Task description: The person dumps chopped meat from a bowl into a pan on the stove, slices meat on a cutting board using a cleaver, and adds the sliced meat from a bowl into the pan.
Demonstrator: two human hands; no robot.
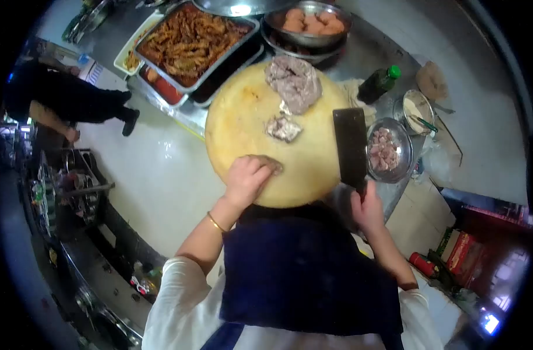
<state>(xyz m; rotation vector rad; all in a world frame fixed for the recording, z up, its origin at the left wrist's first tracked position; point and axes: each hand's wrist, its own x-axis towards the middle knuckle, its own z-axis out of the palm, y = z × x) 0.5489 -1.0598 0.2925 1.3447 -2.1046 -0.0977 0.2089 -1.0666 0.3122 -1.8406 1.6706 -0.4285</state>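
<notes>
A round yellowish chopping board [237, 125] lies in front of me. My left hand [249, 178] is at its near left edge, fingers closed on a small dark piece of meat [275, 166]. My right hand [368, 210] is wrapped round the handle of a wide dark cleaver [350, 146], whose blade lies over the board's right edge. Toward the far side of the board sits a large greyish-pink lump of meat [295, 84], with a smaller pale piece [283, 128] just below it. Beside the cleaver, a metal bowl [407, 153] holds cut pink meat pieces [384, 150].
Trays of cooked brown food [190, 44] and a bowl of orange-pink round items [313, 24] stand beyond the board. A green-capped bottle [378, 84] and a pot [416, 111] are at the right. Another person [68, 96] stands far left.
</notes>
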